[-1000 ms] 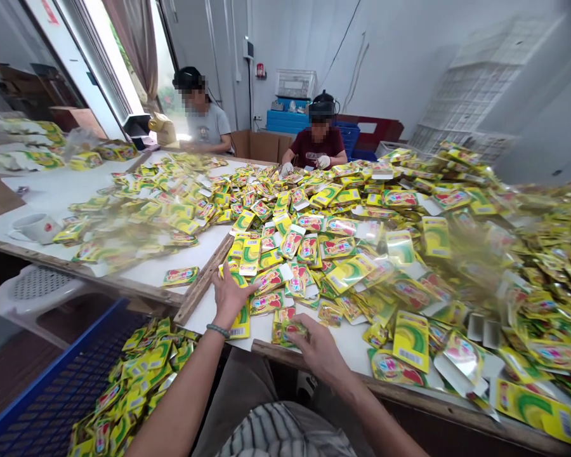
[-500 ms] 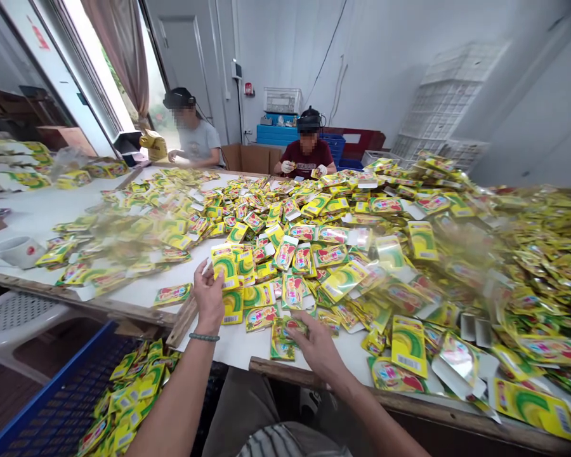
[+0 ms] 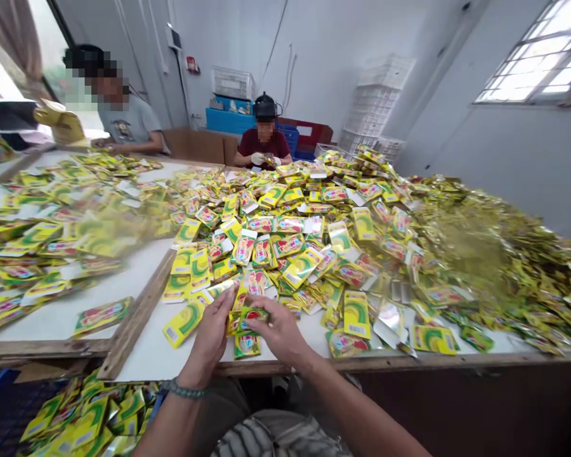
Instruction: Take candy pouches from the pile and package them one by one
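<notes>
My left hand [image 3: 210, 335] and my right hand [image 3: 278, 330] meet at the near edge of the white table [image 3: 137, 355]. Together they pinch a small bunch of yellow and green sachets [image 3: 243, 315] held just above the tabletop. Another sachet [image 3: 246, 346] lies right below them. A green bead bracelet [image 3: 183, 389] circles my left wrist. A huge heap of the same sachets [image 3: 314, 241] spreads over the table beyond my hands.
A blue crate [image 3: 0, 406] with several sachets [image 3: 83, 419] sits on the floor at my lower left. A wooden strip [image 3: 137, 314] joins two tables. Two people sit at the far side, one in a grey shirt [image 3: 131, 124], one in maroon [image 3: 265, 143]. White crates [image 3: 375, 101] stack by the wall.
My left hand came in from the left with its sachet and joined my right hand; both now hold the bunch together. The view swung to the right.
</notes>
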Tool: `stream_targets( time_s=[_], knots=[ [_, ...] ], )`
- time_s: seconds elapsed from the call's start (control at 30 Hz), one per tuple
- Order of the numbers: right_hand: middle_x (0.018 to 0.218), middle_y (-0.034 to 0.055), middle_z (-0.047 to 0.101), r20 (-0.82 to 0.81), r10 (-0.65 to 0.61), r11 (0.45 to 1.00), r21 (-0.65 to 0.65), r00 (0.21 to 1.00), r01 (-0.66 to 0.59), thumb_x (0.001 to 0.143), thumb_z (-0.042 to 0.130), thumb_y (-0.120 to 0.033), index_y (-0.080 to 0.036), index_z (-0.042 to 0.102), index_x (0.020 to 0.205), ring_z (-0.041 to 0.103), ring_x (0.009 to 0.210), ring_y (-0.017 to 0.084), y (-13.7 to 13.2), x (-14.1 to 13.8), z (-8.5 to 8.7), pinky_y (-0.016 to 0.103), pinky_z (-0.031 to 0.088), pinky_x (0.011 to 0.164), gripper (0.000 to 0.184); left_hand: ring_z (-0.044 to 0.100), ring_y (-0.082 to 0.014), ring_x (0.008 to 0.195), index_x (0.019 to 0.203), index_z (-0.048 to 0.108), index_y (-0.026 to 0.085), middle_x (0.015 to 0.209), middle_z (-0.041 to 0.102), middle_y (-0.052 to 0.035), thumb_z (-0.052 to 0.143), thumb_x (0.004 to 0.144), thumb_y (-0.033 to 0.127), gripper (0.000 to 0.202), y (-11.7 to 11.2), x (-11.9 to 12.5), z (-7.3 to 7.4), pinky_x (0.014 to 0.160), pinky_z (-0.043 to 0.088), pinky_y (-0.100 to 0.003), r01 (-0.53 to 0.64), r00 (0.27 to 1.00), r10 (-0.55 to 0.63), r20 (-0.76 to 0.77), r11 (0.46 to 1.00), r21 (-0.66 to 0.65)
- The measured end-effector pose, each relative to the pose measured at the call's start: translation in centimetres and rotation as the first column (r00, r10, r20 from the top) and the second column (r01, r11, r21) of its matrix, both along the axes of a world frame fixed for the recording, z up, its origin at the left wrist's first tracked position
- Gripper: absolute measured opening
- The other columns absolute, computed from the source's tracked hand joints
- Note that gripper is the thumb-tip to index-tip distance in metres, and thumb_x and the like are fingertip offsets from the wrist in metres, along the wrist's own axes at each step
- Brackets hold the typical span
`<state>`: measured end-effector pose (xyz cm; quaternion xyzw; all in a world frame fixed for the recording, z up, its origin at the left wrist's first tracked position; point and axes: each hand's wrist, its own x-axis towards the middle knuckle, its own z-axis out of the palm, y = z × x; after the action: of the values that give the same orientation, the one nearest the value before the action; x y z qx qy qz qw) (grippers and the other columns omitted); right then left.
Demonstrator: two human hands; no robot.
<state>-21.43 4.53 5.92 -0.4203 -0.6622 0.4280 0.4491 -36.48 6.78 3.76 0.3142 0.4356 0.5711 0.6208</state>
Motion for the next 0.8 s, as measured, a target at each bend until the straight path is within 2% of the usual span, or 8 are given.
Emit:
stream_targets(
  time_s=[0.17, 0.27, 0.37, 0.43, 0.5, 0.57, 0.63, 0.8],
  knots=[
    [0.116, 0.0064, 0.065, 0.175, 0.083, 0.993, 0.07, 0.981, -0.096, 0.086, 0.057, -0.026, -0.023, 0.061, 0.104, 0.059, 0.109, 0.019, -1.9, 0.7, 0.3, 0.034, 0.045, 0.096, 0.018, 0.059, -0.0265, 0.114, 0.108, 0.07, 0.017, 0.115, 0.07, -0.0093, 0.071, 0.074, 0.046, 0.044, -2.5, -0.6, -0.3, 0.099, 0.044, -0.035, 0.302, 0.938, -0.296, -0.181, 0.953, 0.008],
    [0.104, 0.0053, 0.067, 0.24, 0.108, 0.992, 0.041, 0.965, -0.121, 0.086, 0.057, -0.025, -0.022, 0.063, 0.101, 0.06, 0.099, 0.018, -2.6, 1.8, 0.3, 0.031, 0.047, 0.089, 0.017, 0.061, -0.0266, 0.111, 0.112, 0.066, 0.018, 0.116, 0.069, -0.0095, 0.072, 0.073, 0.045, 0.048, -3.3, -0.6, 0.3, 0.094, 0.047, -0.035, 0.303, 0.941, -0.305, -0.146, 0.952, -0.039],
    [0.094, 0.0037, 0.066, 0.181, -0.037, 0.998, -0.052, 0.983, 0.048, 0.085, 0.058, -0.028, -0.02, 0.062, 0.099, 0.061, 0.084, 0.016, -2.4, 3.5, 0.4, 0.028, 0.049, 0.077, 0.016, 0.062, -0.026, 0.108, 0.114, 0.064, 0.019, 0.117, 0.069, -0.0084, 0.076, 0.068, 0.042, 0.053, -3.7, -0.4, 0.6, 0.09, 0.049, -0.034, 0.211, 0.949, -0.227, -0.218, 0.973, -0.093],
    [0.095, 0.0046, 0.065, 0.112, -0.208, 0.975, -0.061, 0.972, 0.216, 0.084, 0.059, -0.032, -0.02, 0.06, 0.101, 0.06, 0.081, 0.016, -1.7, 4.6, 0.8, 0.027, 0.049, 0.073, 0.02, 0.064, -0.0257, 0.102, 0.109, 0.067, 0.018, 0.11, 0.071, -0.0077, 0.077, 0.067, 0.041, 0.048, -4.0, -0.2, 0.5, 0.086, 0.05, -0.032, 0.289, 0.912, -0.308, -0.27, 0.951, -0.109],
    [0.099, 0.0056, 0.065, 0.11, -0.278, 0.96, -0.004, 0.954, 0.281, 0.084, 0.059, -0.034, -0.02, 0.06, 0.102, 0.06, 0.086, 0.017, -0.8, 5.2, 1.4, 0.028, 0.048, 0.077, 0.023, 0.066, -0.0244, 0.094, 0.105, 0.069, 0.019, 0.102, 0.074, -0.0064, 0.076, 0.069, 0.04, 0.043, -4.4, 0.1, 0.3, 0.081, 0.051, -0.031, 0.397, 0.875, -0.412, -0.254, 0.911, -0.108],
    [0.099, 0.0048, 0.066, 0.204, -0.218, 0.976, 0.049, 0.954, 0.212, 0.084, 0.059, -0.031, -0.02, 0.062, 0.1, 0.06, 0.089, 0.018, 0.0, 5.4, 2.2, 0.028, 0.047, 0.082, 0.02, 0.067, -0.0229, 0.089, 0.107, 0.069, 0.021, 0.1, 0.074, -0.0053, 0.076, 0.07, 0.04, 0.043, -4.7, 0.3, 0.1, 0.078, 0.052, -0.031, 0.417, 0.88, -0.427, -0.207, 0.904, -0.091],
    [0.097, 0.0035, 0.068, 0.314, -0.108, 0.994, 0.028, 0.943, 0.104, 0.084, 0.057, -0.027, -0.02, 0.064, 0.097, 0.061, 0.088, 0.017, 0.4, 5.3, 2.9, 0.028, 0.046, 0.081, 0.017, 0.068, -0.0235, 0.09, 0.11, 0.069, 0.022, 0.102, 0.074, -0.0057, 0.077, 0.068, 0.04, 0.046, -5.0, 0.5, -0.1, 0.08, 0.053, -0.032, 0.375, 0.906, -0.382, -0.183, 0.924, -0.074],
    [0.096, 0.0032, 0.068, 0.478, 0.04, 0.999, -0.043, 0.878, -0.022, 0.083, 0.057, -0.016, -0.019, 0.066, 0.096, 0.06, 0.089, 0.017, 0.6, 5.5, 3.6, 0.028, 0.043, 0.081, 0.017, 0.063, -0.0275, 0.107, 0.117, 0.066, 0.021, 0.116, 0.07, -0.0076, 0.078, 0.068, 0.039, 0.054, -5.6, 0.6, -0.4, 0.093, 0.049, -0.037, 0.368, 0.906, -0.369, -0.209, 0.929, -0.044]
  ],
)
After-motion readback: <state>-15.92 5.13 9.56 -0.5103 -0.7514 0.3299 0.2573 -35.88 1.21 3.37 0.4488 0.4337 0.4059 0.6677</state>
